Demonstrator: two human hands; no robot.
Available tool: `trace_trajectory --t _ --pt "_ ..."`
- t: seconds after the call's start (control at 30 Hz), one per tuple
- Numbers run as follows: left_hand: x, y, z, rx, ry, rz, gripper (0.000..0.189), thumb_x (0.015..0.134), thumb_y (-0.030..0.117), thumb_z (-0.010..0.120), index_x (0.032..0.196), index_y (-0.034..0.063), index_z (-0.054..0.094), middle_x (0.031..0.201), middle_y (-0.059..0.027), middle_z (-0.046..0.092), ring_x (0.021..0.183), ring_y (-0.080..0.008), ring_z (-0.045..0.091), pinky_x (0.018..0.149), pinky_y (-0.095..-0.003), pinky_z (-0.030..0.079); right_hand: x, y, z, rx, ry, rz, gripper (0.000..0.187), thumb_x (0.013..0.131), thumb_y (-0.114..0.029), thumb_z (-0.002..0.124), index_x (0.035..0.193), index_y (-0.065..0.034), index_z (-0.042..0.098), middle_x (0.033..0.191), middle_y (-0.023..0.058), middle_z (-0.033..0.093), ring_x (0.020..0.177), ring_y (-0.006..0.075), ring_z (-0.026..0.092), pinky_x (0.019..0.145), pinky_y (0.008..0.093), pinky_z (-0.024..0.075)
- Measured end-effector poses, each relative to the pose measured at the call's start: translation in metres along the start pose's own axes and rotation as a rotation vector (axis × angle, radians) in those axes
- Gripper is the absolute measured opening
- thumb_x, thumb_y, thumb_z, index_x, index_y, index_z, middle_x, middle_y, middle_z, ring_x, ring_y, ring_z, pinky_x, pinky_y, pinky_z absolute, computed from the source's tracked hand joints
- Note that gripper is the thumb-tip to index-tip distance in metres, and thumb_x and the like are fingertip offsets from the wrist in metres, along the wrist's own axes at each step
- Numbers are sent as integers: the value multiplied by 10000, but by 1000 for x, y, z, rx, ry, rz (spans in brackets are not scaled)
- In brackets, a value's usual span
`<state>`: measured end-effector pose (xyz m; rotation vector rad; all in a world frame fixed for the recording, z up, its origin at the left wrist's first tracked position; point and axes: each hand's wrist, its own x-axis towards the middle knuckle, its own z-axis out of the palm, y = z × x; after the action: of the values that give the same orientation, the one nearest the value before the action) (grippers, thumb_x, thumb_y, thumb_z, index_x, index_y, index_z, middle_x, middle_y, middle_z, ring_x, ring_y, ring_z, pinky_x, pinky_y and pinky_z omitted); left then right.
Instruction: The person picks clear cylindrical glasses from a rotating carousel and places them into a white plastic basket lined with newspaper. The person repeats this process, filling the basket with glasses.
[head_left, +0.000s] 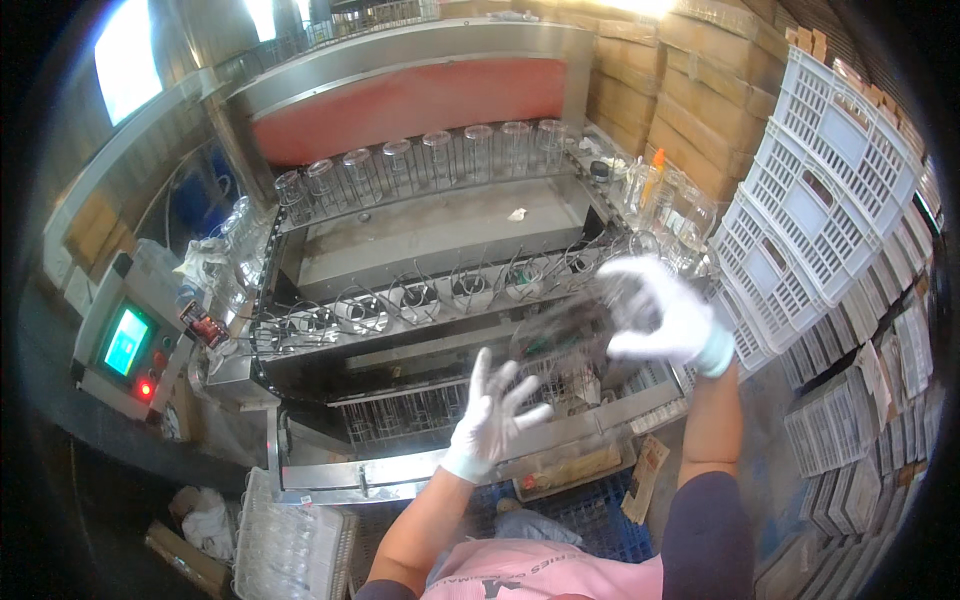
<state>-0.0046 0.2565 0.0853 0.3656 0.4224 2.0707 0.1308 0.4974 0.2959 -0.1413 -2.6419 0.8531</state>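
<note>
My left hand (496, 420), in a white glove, is raised over the front edge of the metal machine (525, 450) with its fingers spread and nothing in it. My right hand (667, 315), gloved too, curls around a clear glass vessel (559, 326) that is blurred and points left; its exact shape cannot be told. Beneath the vessel runs a row of wire holders (469, 285) on the machine. Along the back rail, several clear glasses (399, 161) stand upside down in wire holders. More glasses (405, 412) hang dimly in the lower front bay.
A control panel (126, 341) with a lit screen and a smartphone (202, 324) are at left. Stacked white plastic crates (810, 195) and cardboard boxes (705, 97) rise at right. Glassware (679, 210) crowds the right corner. A crate of glasses (289, 540) sits low at left.
</note>
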Motion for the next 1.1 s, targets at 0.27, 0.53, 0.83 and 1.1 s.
trace_trajectory --t 0.27,0.53,0.83,1.1 --pt "-44 -23 -33 -240 75 -121 675 884 335 800 1466 203 483 1523 -181 444 1350 -477 514 957 -619 588 74 193 19 -625 257 580 942 714 -381 901 1528 -222 453 1506 194 506 1231 393 620 1068 504 502" --pt "-94 32 -37 -93 -80 -4 967 854 272 813 1628 224 235 1593 -211 332 1337 -436 518 937 -514 622 25 114 -55 -498 471 258 812 753 -120 839 1485 -71 492 1382 158 559 1263 303 548 1109 437 442" --pt "-178 50 -55 -609 -369 -185 980 964 166 699 1653 414 47 1671 -262 180 1314 -494 550 849 -574 644 14 -137 155 37 -441 -20 762 651 -363 942 1301 -104 639 1235 106 639 1100 221 658 940 369 548" --pt "-446 141 -159 546 473 342 575 804 186 846 1323 97 614 1635 -178 342 1320 -331 557 967 -441 580 3 -236 345 140 -706 -258 694 800 -223 844 1416 -55 572 1479 177 533 1379 312 518 1155 412 400"
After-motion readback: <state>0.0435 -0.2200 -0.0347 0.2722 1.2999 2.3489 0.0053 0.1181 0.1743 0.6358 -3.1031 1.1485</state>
